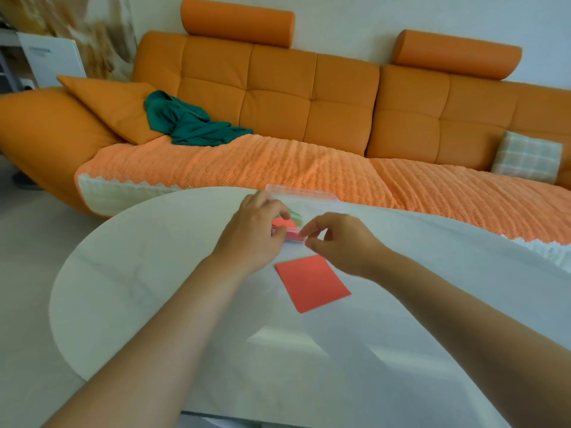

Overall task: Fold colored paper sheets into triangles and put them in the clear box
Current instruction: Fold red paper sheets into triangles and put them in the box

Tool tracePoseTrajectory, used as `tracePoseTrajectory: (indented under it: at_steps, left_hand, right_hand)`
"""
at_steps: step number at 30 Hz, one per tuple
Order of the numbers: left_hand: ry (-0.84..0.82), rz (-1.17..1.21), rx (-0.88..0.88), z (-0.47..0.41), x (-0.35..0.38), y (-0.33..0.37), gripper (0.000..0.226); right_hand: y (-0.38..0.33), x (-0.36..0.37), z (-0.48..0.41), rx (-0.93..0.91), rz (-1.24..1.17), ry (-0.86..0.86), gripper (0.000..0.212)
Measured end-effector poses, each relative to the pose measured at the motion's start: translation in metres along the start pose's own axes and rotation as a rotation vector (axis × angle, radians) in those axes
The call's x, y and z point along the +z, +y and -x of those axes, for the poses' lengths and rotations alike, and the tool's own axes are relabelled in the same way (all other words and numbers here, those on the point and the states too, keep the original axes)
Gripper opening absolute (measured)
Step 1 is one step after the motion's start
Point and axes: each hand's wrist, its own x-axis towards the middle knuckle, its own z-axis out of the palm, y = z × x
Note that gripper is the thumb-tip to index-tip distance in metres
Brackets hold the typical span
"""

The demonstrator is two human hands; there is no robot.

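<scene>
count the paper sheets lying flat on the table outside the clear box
1: a red sheet lies flat on the table, nearer than the clear box. More coloured paper in the box is partly hidden by the left hand and right hand, so uncounted.

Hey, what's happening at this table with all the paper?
A person is at a white table, both hands at a small clear box holding red and green paper. The left hand curls over the paper in the box. The right hand brings thumb and forefinger together at its near edge, though blur hides what either really grips. One red sheet lies flat and unfolded on the table, nearer the person, untouched.
</scene>
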Motion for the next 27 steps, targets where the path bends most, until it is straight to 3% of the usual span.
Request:
tracePoseTrajectory:
  at_steps: [5, 8, 12, 17, 27]
  left_hand:
    - [-0.282, 0.077, 0.024, 0.023, 0.008, 0.015, 0.024]
    - [-0.475, -0.019, 0.011, 0.034, 0.013, 0.018, 0.047]
    - [-0.683, -0.15, 0.034, 0.042, 0.015, 0.02, 0.069]
    - [-0.616, -0.11, 0.041, 0.042, 0.016, 0.016, 0.058]
    - [-0.341, 0.108, 0.035, 0.039, 0.033, 0.007, 0.03]
  right_hand:
    - [0.015, 0.015, 0.045, 0.017, 0.148, -0.18, 0.036]
    - [0.022, 0.023, 0.06, -0.025, 0.168, -0.211, 0.054]
    - [0.033, 0.026, 0.068, -0.107, 0.098, -0.182, 0.053]
    - [0.043, 0.026, 0.066, -0.135, 0.104, -0.108, 0.054]
    - [0.041, 0.021, 0.07, -0.02, -0.057, -0.032, 0.058]
